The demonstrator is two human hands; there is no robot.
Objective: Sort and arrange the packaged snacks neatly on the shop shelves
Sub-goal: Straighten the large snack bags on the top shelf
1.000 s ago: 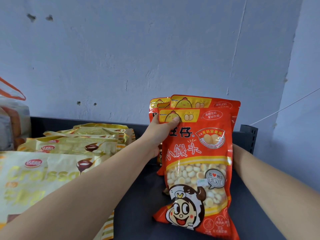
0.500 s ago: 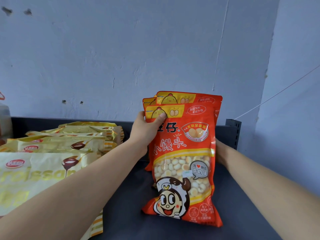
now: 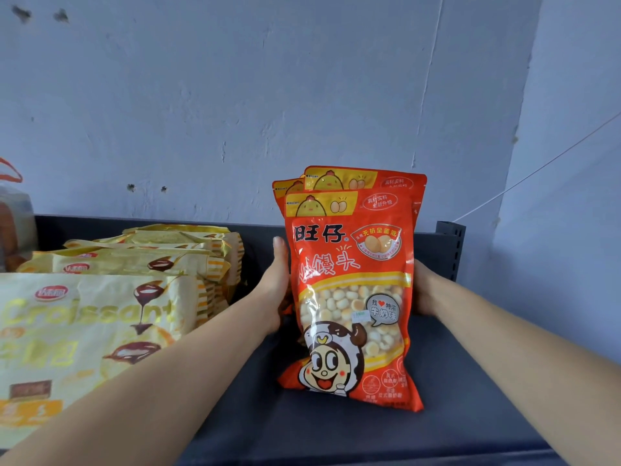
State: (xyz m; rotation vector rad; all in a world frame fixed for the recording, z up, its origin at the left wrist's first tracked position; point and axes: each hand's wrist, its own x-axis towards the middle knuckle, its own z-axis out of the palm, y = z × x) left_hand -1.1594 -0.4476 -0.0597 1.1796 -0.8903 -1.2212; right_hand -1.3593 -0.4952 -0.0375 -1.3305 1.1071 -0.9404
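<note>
Straight fingers (image 3: 280,245) of a person's left hand (image 3: 274,287) press the left edge of the front red snack bag (image 3: 349,297). The right hand (image 3: 424,287) meets its right edge, fingers hidden behind it, so the grip cannot be told. The bag stands upright on the dark shelf (image 3: 470,381), matching bags (image 3: 363,178) just behind it and yellow croissant packs (image 3: 100,317) to the left.
</note>
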